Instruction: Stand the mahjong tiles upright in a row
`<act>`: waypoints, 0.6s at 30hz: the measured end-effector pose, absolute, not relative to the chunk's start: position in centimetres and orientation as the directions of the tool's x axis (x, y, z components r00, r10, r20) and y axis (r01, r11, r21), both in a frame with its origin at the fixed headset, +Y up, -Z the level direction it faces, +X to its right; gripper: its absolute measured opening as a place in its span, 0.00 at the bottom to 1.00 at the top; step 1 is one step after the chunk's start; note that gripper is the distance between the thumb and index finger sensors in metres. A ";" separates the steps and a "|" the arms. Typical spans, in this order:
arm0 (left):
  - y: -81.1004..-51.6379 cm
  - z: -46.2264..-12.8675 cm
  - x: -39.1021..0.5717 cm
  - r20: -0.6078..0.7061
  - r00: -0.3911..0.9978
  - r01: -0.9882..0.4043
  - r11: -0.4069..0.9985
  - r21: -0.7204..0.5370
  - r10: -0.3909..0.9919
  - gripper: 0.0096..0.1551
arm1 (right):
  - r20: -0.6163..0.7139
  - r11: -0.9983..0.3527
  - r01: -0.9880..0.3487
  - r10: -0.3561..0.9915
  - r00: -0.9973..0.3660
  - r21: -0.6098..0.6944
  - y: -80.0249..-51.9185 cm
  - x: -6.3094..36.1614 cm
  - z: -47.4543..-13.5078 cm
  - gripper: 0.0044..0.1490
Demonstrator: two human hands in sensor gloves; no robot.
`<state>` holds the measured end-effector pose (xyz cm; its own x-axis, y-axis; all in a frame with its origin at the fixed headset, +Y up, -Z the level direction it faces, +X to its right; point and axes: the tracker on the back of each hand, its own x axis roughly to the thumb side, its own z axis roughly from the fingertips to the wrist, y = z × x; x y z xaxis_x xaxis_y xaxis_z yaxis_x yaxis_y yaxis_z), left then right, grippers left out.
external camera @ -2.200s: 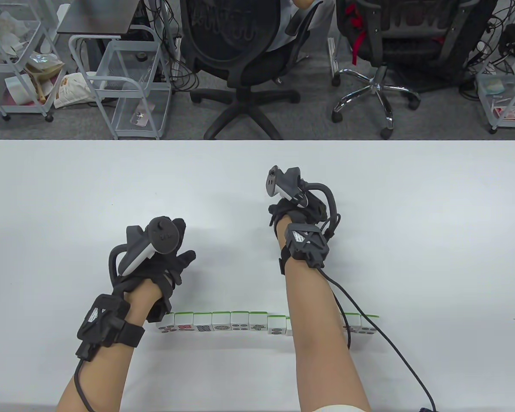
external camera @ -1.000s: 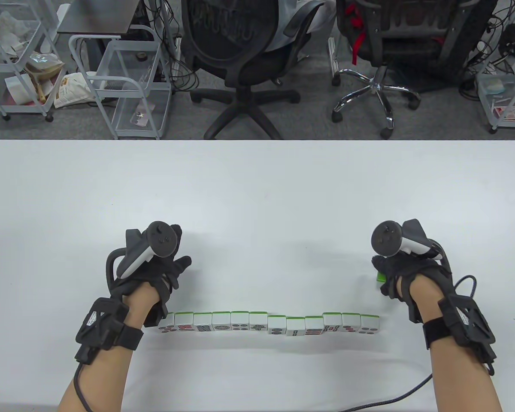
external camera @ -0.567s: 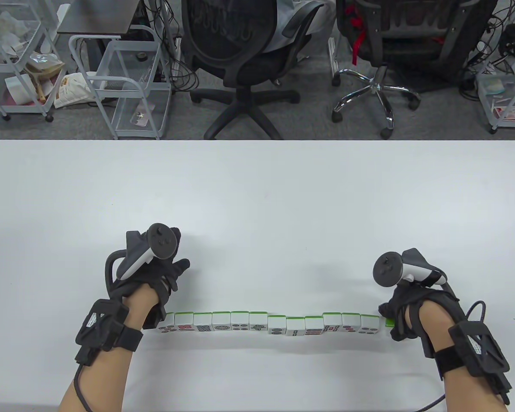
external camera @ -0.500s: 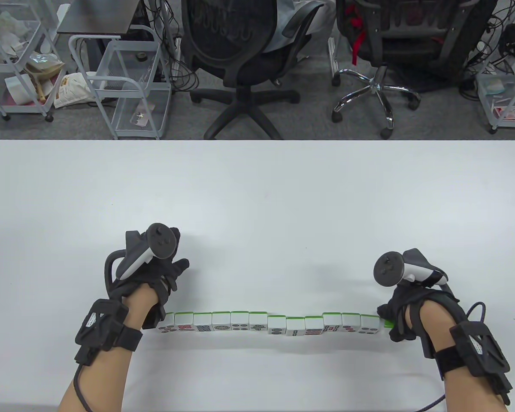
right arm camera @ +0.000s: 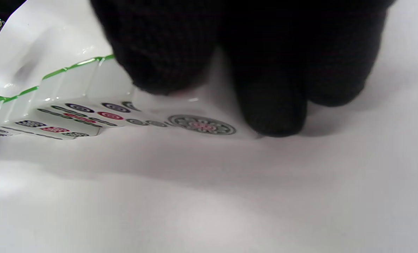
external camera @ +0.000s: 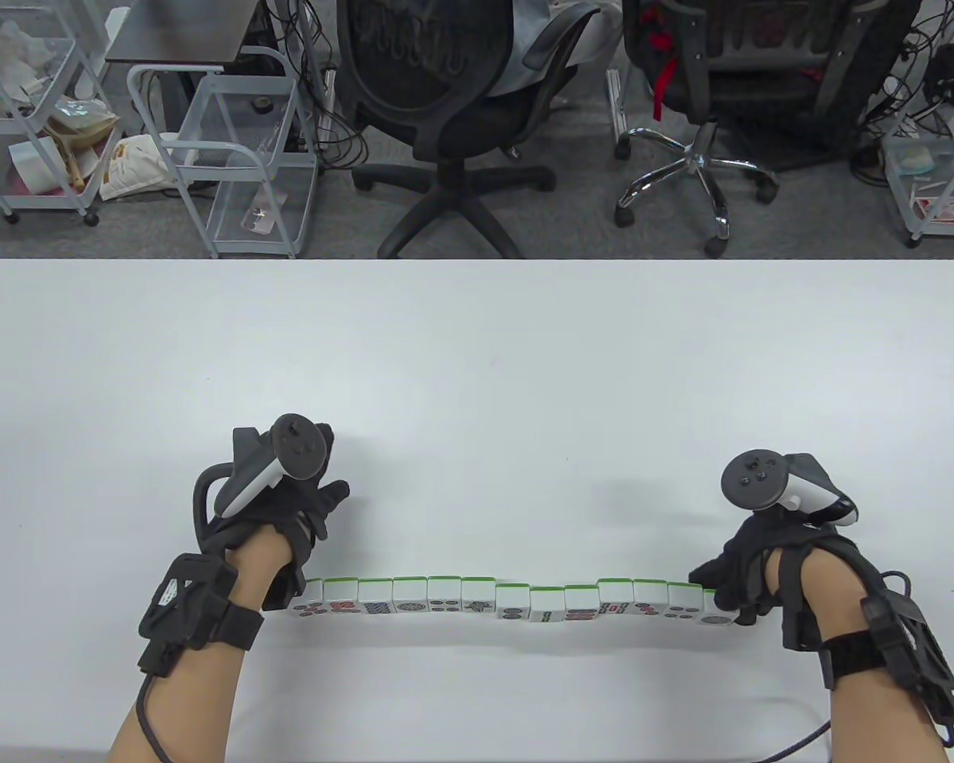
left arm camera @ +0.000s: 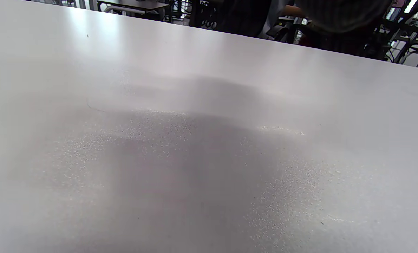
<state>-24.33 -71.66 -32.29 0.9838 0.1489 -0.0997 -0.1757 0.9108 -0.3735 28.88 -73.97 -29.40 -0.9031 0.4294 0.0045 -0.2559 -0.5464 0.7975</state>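
Note:
A row of several white, green-backed mahjong tiles (external camera: pixel 497 600) stands upright near the table's front edge, faces toward me. My right hand (external camera: pixel 717 590) pinches the one-circle tile (external camera: pixel 715 618) at the row's right end, touching its neighbour. In the right wrist view my gloved fingertips (right arm camera: pixel 272 105) hold that tile (right arm camera: pixel 202 124) from above, with the row (right arm camera: pixel 68 112) running off to the left. My left hand (external camera: pixel 318 509) rests flat on the table, fingers spread, at the row's left end and holds nothing. The left wrist view shows only bare table (left arm camera: pixel 209 140).
The white table (external camera: pixel 477 358) stretches behind the row. Beyond its far edge stand two office chairs (external camera: pixel 453 95) and wire carts (external camera: pixel 238 151). My right glove's cable (external camera: pixel 811 735) trails off the front edge.
My right hand picked a green-backed tile from mid-table, carried it to the row's right end and stood it face toward me. My left hand stayed in place.

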 end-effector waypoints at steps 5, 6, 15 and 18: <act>-70.6 -32.1 -24.0 -0.077 0.978 -0.207 0.913 -0.350 0.192 0.48 | 0.045 -0.656 -0.213 0.353 -0.935 0.724 -71.6 28.5 -29.4 0.41; -70.1 -32.1 -24.0 -0.079 0.974 -0.227 0.917 -0.329 0.213 0.48 | 0.070 -0.714 -0.192 0.320 -0.945 0.674 -70.5 28.2 -29.5 0.41; -67.0 -32.0 -22.9 -0.115 0.959 -0.279 0.935 -0.220 0.259 0.46 | 0.170 -0.902 -0.246 0.321 -0.932 0.355 -64.9 21.5 -31.9 0.47; -66.5 -32.0 -22.3 -0.100 0.935 -0.351 0.923 -0.154 0.339 0.47 | 0.175 -0.893 -0.288 0.363 -0.915 0.347 -65.3 19.4 -33.0 0.50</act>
<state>-22.34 -66.49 -32.01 0.9354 0.3393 -0.0996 -0.3514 0.9234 -0.1543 19.44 -65.28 -33.01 -0.9151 0.3631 0.1751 -0.2879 -0.8927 0.3467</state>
